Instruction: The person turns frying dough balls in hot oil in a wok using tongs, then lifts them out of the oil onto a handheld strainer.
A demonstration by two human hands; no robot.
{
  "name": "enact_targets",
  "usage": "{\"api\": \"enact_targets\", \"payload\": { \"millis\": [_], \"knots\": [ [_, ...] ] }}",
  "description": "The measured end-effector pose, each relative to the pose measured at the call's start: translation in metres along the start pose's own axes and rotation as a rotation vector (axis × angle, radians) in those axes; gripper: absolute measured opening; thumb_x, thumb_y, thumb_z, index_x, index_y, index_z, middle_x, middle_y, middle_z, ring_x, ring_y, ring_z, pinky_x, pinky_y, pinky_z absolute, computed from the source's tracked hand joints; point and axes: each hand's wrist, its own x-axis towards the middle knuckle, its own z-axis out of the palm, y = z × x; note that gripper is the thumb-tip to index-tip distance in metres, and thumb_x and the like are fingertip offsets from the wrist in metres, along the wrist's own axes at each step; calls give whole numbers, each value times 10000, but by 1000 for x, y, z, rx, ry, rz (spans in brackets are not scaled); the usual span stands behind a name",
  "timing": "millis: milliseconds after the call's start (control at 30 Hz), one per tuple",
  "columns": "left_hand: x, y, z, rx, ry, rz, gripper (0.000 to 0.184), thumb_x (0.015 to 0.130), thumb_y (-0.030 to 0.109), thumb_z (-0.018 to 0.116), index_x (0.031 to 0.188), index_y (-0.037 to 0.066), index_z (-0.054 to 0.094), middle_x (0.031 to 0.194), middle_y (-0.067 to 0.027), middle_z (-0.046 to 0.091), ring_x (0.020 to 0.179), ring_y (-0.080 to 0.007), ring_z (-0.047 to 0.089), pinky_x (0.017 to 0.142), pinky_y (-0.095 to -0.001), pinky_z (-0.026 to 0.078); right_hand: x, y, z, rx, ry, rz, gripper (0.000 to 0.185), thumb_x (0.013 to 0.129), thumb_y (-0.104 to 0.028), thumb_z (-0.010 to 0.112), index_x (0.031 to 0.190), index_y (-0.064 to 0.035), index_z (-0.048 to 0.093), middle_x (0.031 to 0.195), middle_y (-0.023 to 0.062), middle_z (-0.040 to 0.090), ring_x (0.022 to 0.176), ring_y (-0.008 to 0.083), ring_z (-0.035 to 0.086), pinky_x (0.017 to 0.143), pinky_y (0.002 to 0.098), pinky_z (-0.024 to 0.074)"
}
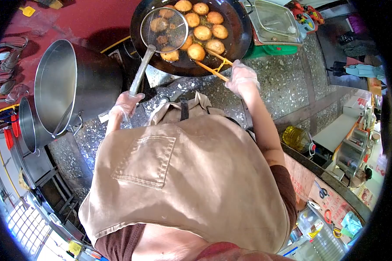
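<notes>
Pretty far along w/ the frying imo, going by colour. Seeing a batch of fried balls (202,33) in the wide black pan (238,37), golden to brown on top, sitting in what looks like oil (205,21). Can't see the undersides, so can't say if cooked thru.

Gripping the strainer (164,29) by its handle (142,74) w/ the left hand (127,105), gloved, fingers closed round it. Held over the left side of the pan, in front of a few balls. Can't tell if those are in the strainer or just under it tbh.

Holding the orange tongs (211,70) w/ the right hand (242,79), also gloved, fingers wrapped round the top end. Spread apart at the tips rn, right by two balls toward the pan's near edge. Not pinching anything afaict, but can't tell if touching.

Done: browning on top, w/ some darker patches here & there. Not yet out of the pan: every ball in view, or at least every one clear of the strainer.

Also got a tray (274,21) just right of the pan, a big metal pot (98,80) to the left, & a yellow bottle (294,137) further off right.
</notes>
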Motion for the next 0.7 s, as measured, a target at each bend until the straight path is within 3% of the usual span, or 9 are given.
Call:
{"api": "enact_targets", "payload": {
  "millis": [100,500,633,700],
  "knots": [
    [-2,2,-1,-6,3,-9,364,825,337,674,868,-1,545,470,-38,482,347,-140,450,322,-311,352,-13,-1,3,-117,161,-109,683,696,-272,734,1226,38,432,1089,197,615,1018,320,604,876,380,484],
    [-2,3,-1,10,10,-16,358,815,337,683,838,9,542,481,-34,484,355,-139,454,325,-308,357,-20,-8,-14,129,-115,-31,729,678,-372,760,1230,11,475,1136,200,610,1078,316,582,930,365,459],
    [-2,4,-1,7,18,-13,357,817,337,682,834,9,541,478,-33,483,357,-140,457,326,-308,358,-18,-4,-11,173,-123,-15,778,680,-381,757,1263,34,451,1160,206,597,1079,315,582,934,361,457],
    [-3,4,-1,5,12,-22,351,820,337,680,815,14,542,480,-37,488,360,-142,461,329,-312,360,-15,-2,-6,177,2,36,860,698,-386,743,1317,85,376,1177,212,583,1077,303,587,927,353,460]
  ]
}}
